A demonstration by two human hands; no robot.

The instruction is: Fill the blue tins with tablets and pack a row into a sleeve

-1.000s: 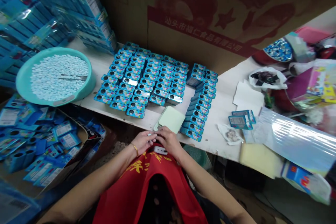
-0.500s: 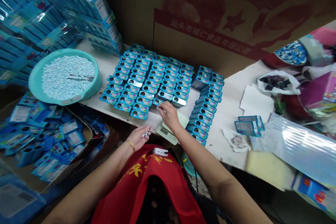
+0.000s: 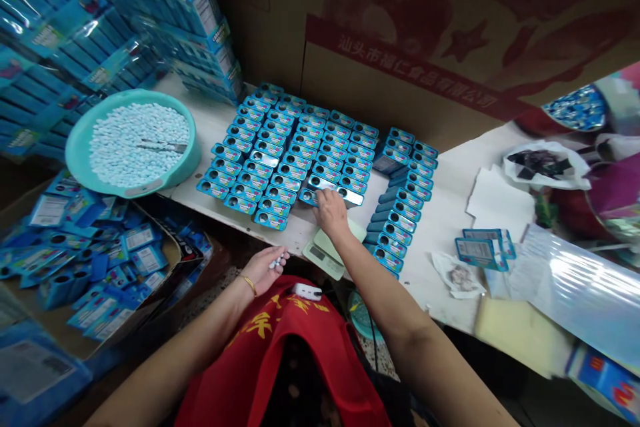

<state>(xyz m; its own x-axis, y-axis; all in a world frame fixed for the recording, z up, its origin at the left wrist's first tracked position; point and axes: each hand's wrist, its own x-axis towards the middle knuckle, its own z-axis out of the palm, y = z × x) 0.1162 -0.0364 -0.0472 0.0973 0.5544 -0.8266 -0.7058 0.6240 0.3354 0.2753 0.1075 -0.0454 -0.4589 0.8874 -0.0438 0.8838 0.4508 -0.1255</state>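
Small white candies [image 3: 277, 260] lie in the curled fingers of my left hand [image 3: 260, 270], which is near the table's front edge. My right hand [image 3: 332, 215] is at the front of the rows of upright blue boxes [image 3: 280, 170], with its fingertips pinched at the top of one small blue box [image 3: 308, 197]. What the pinch holds, if anything, is hidden. The boxes have round dark holes in their tops. Under my right wrist lies a pale green scale [image 3: 325, 252].
A turquoise basin [image 3: 131, 191] of white candies, with tongs [image 3: 163, 145] on them, stands at left. Below it is a carton of loose blue boxes [image 3: 117, 247]. A large cardboard carton [image 3: 390, 90] walls the back. Papers and two blue boxes [image 3: 481, 250] lie at right.
My right hand has shifted slightly right and lower over the small box, its fingertips now mostly hidden. The left hand still holds candies. The whole view has shifted slightly.
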